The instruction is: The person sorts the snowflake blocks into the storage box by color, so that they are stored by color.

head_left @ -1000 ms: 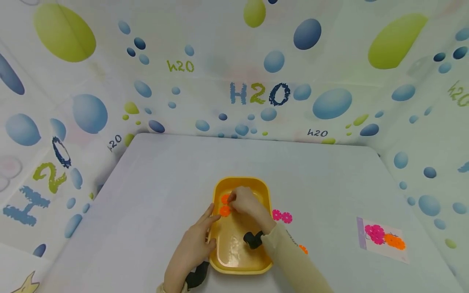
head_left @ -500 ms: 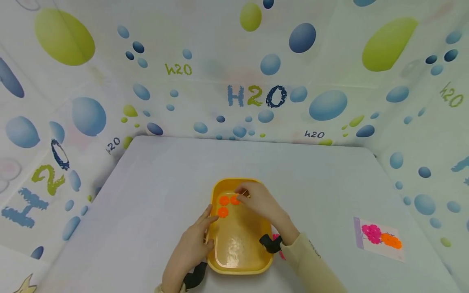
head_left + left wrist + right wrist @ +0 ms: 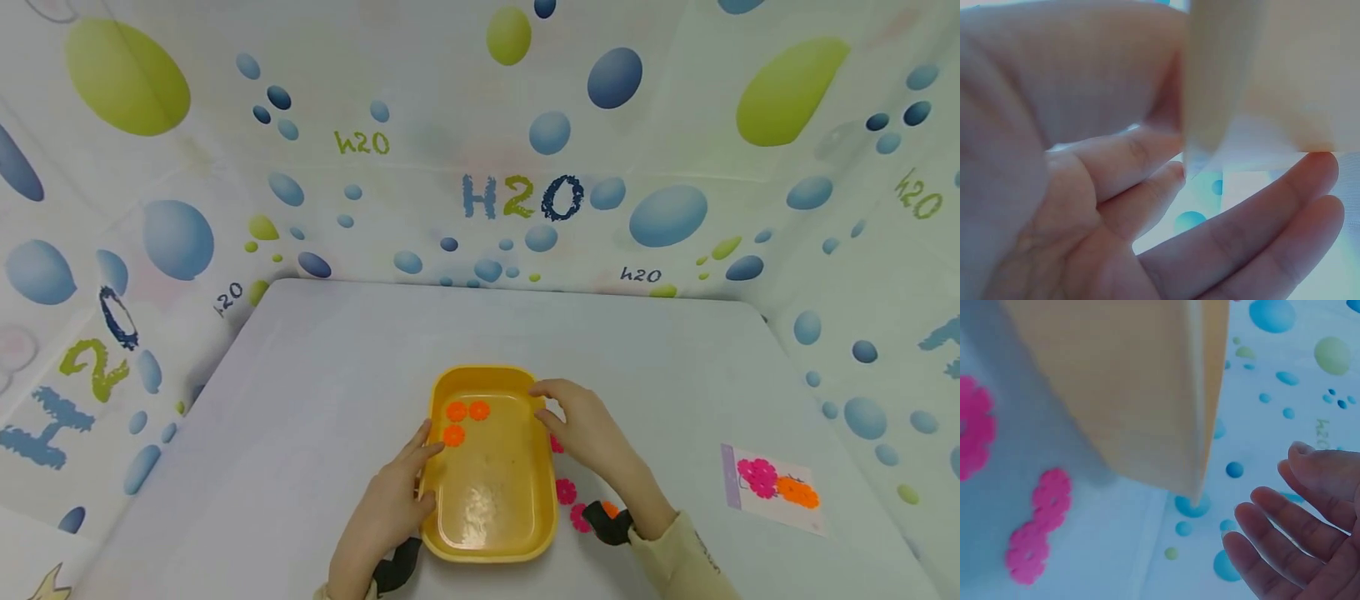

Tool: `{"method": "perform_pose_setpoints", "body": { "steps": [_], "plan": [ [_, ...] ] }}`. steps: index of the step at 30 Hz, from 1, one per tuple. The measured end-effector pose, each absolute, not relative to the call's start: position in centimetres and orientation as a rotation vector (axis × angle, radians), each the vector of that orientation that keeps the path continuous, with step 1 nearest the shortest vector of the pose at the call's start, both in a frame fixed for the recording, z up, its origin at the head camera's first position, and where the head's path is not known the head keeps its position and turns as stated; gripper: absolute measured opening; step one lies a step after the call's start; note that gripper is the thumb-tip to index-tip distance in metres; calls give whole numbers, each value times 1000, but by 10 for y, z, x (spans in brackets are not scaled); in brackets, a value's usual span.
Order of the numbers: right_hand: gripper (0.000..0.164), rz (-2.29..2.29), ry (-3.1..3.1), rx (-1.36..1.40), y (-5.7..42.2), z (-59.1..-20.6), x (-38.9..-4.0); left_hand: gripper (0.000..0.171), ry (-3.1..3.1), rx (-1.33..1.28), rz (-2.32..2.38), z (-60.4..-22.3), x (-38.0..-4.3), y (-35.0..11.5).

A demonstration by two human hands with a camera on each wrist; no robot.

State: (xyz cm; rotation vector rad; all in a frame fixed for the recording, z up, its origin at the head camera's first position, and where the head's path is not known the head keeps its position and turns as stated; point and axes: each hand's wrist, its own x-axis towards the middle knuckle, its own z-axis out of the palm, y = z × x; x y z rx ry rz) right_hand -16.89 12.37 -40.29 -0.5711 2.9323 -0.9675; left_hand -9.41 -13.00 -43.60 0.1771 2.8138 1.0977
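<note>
In the head view a yellow tray (image 3: 487, 500) lies before me. Near its far left corner are three flat orange flower-shaped discs (image 3: 479, 410). My left hand (image 3: 390, 500) rests at the tray's left side, its extended fingers touching the rim and one fingertip reaching over it. In the left wrist view the tray wall (image 3: 1272, 75) hides some of its fingertips. By the far right rim is my right hand (image 3: 585, 421), its fingers loosely bent. Nothing shows between those fingers in the right wrist view, where the hand (image 3: 1297, 537) stands apart from the tray wall (image 3: 1122, 394).
Right of the tray lie several pink flower-shaped discs (image 3: 566, 492) and an orange disc (image 3: 610, 509) partly behind the right wrist's black strap (image 3: 609, 525). A picture card (image 3: 776, 487) with pink and orange flower shapes lies farther right. Patterned sheeting (image 3: 420, 208) surrounds the white table (image 3: 360, 350).
One second ago my right hand was over the orange discs. It has moved right to the tray's rim, leaving an orange disc beside the upper one. My left hand has stayed put.
</note>
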Motion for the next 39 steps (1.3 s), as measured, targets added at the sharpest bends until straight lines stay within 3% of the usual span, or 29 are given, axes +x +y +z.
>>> {"method": "perform_pose_setpoints", "body": {
  "steps": [19,39],
  "plan": [
    [48,-768,2851,-132,171,-444,-109,58,2805,184,1128,-439,-95,-131],
    [56,-500,2897,-150,183,-464,-79,57,2802,181,1123,-441,-95,-132]
  ]
}}
